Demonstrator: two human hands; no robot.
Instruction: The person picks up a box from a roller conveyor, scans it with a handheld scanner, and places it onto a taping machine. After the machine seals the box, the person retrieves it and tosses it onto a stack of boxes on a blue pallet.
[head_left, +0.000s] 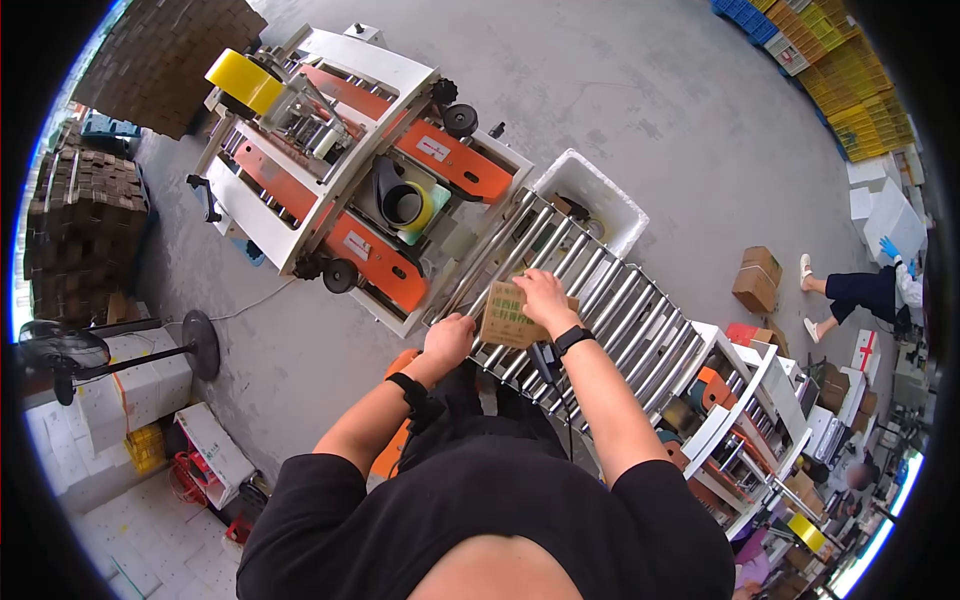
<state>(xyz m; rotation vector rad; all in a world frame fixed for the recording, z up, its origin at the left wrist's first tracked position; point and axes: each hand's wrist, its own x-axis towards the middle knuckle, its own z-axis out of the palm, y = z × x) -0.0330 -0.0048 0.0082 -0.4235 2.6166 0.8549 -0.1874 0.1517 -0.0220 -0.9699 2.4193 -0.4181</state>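
A small brown cardboard box [505, 322] with green printing is on the roller conveyor [620, 325], in front of my body. The fingers of my right hand [545, 298] are bent over the box's upper right part, gripping it. Just left of the box is my left hand [450, 340], its fingers curled closed near the conveyor's end. Whatever lies inside those fingers is hidden. A dark handheld device [545, 362] with a cable sits below the box, close to my right wrist.
A carton-taping machine [350, 160] with orange side plates adjoins the conveyor's left end; a second machine [740, 420] stands at its right end. Behind the rollers is a white foam bin [625, 215]. A fan [200, 345] stands left. A person [865, 290] is far right, near a carton [757, 280].
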